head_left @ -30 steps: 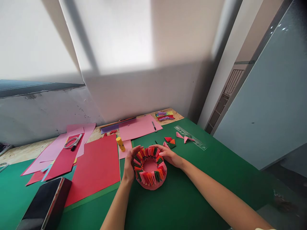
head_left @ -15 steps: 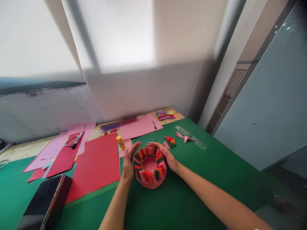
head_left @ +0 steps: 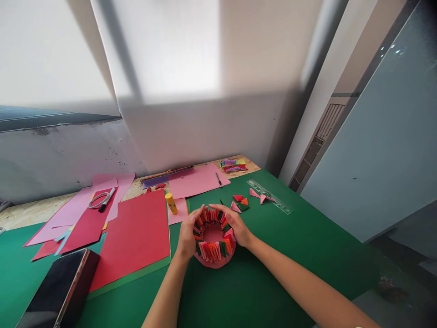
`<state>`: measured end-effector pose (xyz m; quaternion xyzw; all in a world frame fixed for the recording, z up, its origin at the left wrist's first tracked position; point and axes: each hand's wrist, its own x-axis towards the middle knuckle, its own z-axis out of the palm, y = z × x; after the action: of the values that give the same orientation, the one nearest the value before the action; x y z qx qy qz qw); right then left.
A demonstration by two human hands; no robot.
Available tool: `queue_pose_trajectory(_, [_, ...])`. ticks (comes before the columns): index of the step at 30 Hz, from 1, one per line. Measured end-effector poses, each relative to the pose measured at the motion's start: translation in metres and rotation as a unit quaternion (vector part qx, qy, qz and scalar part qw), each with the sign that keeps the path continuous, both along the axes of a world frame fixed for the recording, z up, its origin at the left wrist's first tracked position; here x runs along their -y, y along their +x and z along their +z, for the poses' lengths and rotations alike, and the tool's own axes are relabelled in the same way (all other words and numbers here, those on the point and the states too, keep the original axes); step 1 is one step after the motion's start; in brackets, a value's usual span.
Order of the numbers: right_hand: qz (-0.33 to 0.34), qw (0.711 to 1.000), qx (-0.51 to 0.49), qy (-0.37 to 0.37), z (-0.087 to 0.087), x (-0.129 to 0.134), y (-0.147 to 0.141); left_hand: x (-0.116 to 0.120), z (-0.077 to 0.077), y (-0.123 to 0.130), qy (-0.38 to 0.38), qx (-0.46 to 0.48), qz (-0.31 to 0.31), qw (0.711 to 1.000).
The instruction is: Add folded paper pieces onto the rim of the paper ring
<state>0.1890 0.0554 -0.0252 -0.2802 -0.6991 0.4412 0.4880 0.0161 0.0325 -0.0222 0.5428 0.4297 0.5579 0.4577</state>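
A ring of folded paper pieces (head_left: 213, 251) in red, orange, pink and dark green stands on a round pink paper base on the green table. My left hand (head_left: 190, 232) is cupped against the ring's left side, with its fingers curving round to the back. On the other side my right hand (head_left: 236, 225) curves over the right and back edge, its fingertips close to those of the left. Both hands press the ring between them. Parts of its outer sides are hidden by the palms and fingers.
A yellow glue stick (head_left: 171, 203) stands left of the ring, beside red paper sheets (head_left: 133, 237). Folded paper triangles (head_left: 239, 202) and a clear ruler (head_left: 269, 197) lie behind it to the right. A dark box-like object (head_left: 56, 291) sits at the front left.
My left hand has moved right and closed in against the ring's side. The right hand stays curved round the other side. The view has shifted slightly.
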Motion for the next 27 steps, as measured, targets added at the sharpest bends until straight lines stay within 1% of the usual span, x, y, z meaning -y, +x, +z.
queue_pose_trajectory(3, [0.023,0.999,-0.005,-0.027,-0.001,0.0,0.0,0.001,0.001,0.0,0.014,-0.009,0.006,1.0])
queue_pose_trajectory(7, [0.039,0.998,-0.011,-0.05,0.0,0.0,0.002,0.002,0.006,0.002,-0.005,-0.004,0.027,1.0])
queue_pose_trajectory(9, [0.036,0.998,-0.005,-0.045,0.0,-0.001,0.003,0.003,0.008,0.002,-0.013,0.006,0.027,1.0])
queue_pose_trajectory(13, [0.033,0.999,-0.002,-0.037,-0.003,-0.001,0.002,0.004,0.01,0.004,-0.006,0.023,0.023,0.999])
queue_pose_trajectory(19, [0.04,0.998,-0.011,-0.044,-0.005,-0.001,0.002,0.003,0.006,0.004,0.019,-0.011,0.016,1.0])
queue_pose_trajectory(22, [0.031,0.999,0.022,-0.022,-0.002,-0.002,0.005,0.003,0.009,0.003,-0.002,-0.029,0.02,0.999])
queue_pose_trajectory(24, [0.026,0.999,0.033,-0.021,-0.002,-0.003,0.006,0.005,0.012,0.002,-0.027,-0.029,0.026,0.999])
queue_pose_trajectory(27, [0.014,0.999,-0.009,-0.051,-0.006,-0.004,0.006,0.01,0.015,0.003,-0.027,-0.014,0.051,0.998])
